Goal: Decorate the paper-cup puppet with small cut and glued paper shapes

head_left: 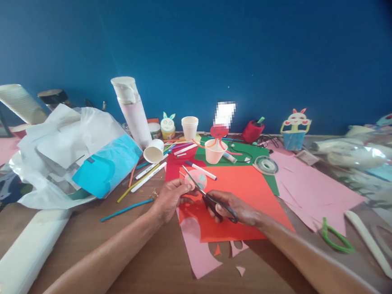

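Observation:
My left hand (pixel 172 195) pinches a small round pink paper piece (pixel 200 177) with green marks on it. Black-handled scissors (pixel 211 203) are in my right hand (pixel 233 207), their blades reaching up and left across the pink piece. Both hands are close together above an orange sheet (pixel 254 196). Beneath its left edge lies pink paper (pixel 201 255) with a curved cut-out, and small scraps (pixel 240 270) lie near it. A white marker (pixel 201 170) rests just beyond the pink piece.
Behind stand a white cup with pipe cleaners (pixel 216 152), a white bottle (pixel 132 113) and a blue bunny cup (pixel 293 140). A stuffed plastic bag (pixel 70 152) sits left. Tape (pixel 265 164), pink sheets (pixel 317 187) and a green pipe cleaner (pixel 337 243) are right.

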Tool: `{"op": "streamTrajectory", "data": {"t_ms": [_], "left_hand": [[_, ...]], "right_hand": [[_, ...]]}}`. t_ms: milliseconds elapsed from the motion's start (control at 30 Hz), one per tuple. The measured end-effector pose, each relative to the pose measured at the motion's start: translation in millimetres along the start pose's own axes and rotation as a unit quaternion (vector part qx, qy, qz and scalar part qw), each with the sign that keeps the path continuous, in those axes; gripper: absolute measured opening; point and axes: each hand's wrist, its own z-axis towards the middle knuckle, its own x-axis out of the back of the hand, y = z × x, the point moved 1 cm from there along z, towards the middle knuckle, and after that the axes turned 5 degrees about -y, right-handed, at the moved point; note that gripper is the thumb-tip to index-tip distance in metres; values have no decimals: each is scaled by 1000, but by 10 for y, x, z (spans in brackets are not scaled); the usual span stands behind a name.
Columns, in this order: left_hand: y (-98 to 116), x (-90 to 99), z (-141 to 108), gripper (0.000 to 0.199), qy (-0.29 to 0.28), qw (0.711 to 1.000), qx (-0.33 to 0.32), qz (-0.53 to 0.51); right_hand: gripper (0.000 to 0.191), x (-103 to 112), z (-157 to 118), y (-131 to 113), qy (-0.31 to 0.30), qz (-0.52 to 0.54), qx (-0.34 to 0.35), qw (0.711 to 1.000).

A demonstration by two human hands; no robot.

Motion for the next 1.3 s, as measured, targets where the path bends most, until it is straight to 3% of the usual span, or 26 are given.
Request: {"op": "streamTrajectory", "data": {"t_ms": [633, 1300], "left_hand": [[16, 42, 2, 14, -16, 1000, -3, 20], [83, 94, 7, 14, -13, 996, 35, 78]], "right_hand": [[53, -18, 1, -41, 17, -3, -11, 1000], [35, 36, -22, 38, 26, -24, -45, 998]]}}
